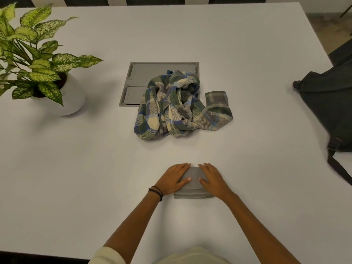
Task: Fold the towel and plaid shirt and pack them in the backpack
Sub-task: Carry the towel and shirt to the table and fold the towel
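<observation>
Both hands [173, 179] [212, 178] press the towel [192, 184]; beyond lie plaid shirt [171, 107], plant [36, 54], backpack [327, 111].

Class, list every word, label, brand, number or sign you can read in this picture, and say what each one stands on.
None: no readable text shows anywhere in this view.
The plaid shirt, the folded towel, the backpack, the plant pot and the table hatch show no print, label or number.

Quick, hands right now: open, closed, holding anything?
Left hand: open, fingers flat, pressing on the towel.
Right hand: open, fingers flat, pressing on the towel too.
</observation>
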### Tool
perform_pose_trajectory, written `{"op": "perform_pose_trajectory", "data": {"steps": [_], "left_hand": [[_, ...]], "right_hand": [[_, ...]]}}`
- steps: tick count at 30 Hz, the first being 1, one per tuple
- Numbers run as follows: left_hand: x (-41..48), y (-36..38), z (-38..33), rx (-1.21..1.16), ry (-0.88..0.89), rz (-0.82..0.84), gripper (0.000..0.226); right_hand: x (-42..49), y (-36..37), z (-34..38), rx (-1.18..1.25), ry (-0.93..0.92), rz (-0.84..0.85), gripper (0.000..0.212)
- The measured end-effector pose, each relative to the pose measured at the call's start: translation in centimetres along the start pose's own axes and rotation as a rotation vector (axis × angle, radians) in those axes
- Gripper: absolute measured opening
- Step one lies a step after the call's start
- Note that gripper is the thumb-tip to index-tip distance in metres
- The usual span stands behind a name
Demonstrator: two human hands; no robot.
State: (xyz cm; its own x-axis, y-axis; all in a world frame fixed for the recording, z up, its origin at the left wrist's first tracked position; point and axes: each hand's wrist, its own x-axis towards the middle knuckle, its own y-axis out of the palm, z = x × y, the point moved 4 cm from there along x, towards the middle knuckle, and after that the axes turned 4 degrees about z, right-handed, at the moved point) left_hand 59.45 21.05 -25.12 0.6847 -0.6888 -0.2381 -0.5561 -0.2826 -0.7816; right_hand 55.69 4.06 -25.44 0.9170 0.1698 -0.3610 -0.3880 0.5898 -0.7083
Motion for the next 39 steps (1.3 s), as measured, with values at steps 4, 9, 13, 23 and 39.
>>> {"op": "perform_pose_trajectory", "data": {"steps": [4,9,13,23,39], "left_hand": [[-0.5,-0.8,1.3,-0.134,-0.101,0.056,0.054],[-1.3,-0.9,2.3,-0.191,-0.166,0.189,0.078],[-1.3,-0.6,1.7,-0.153,-0.143,0.255,0.105],[-2.2,-2.8,2.2,-0.157,-0.15,0.295,0.047],[-9.3,-9.8,6.3,-0.413,-0.24,0.015,0.037]], "right_hand": [[-0.5,-1.3,-0.3,0.12,0.068,0.115,0.058],[-0.9,-1.8,-0.9,0.138,0.168,0.225,0.076],[-1.0,-1.6,-0.5,0.089,0.225,0.239,0.079],[-0.8,-1.9,3.3,0.083,0.186,0.294,0.048],[3.7,-1.5,12.9,0.016,-0.03,0.215,0.046]]}}
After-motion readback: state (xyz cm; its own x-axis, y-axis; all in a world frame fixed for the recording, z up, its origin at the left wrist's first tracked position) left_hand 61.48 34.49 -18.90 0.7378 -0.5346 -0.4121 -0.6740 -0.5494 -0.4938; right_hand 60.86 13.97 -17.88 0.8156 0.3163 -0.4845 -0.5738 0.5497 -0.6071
